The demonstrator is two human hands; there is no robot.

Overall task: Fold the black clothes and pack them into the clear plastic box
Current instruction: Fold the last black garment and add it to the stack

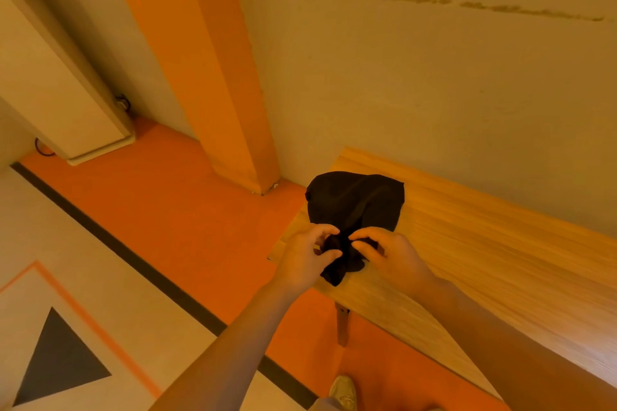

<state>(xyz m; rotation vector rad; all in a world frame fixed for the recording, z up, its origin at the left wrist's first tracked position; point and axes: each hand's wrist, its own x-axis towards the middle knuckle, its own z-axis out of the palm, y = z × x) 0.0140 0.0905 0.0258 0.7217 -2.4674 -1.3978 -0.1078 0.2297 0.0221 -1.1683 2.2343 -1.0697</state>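
Observation:
A black garment [355,202] lies bunched at the left end of a wooden table [484,243]. Its near part is gathered into a narrow twist between my hands. My left hand [305,255] pinches that bunched cloth from the left with curled fingers. On the other side my right hand [389,255] pinches the same cloth with thumb and fingers. No clear plastic box is in view.
The table stands against a pale wall [417,77]. An orange pillar [213,77] rises left of the table, above an orange floor [167,217]. A white cabinet [50,93] stands at far left. My shoe [344,392] shows below the table edge.

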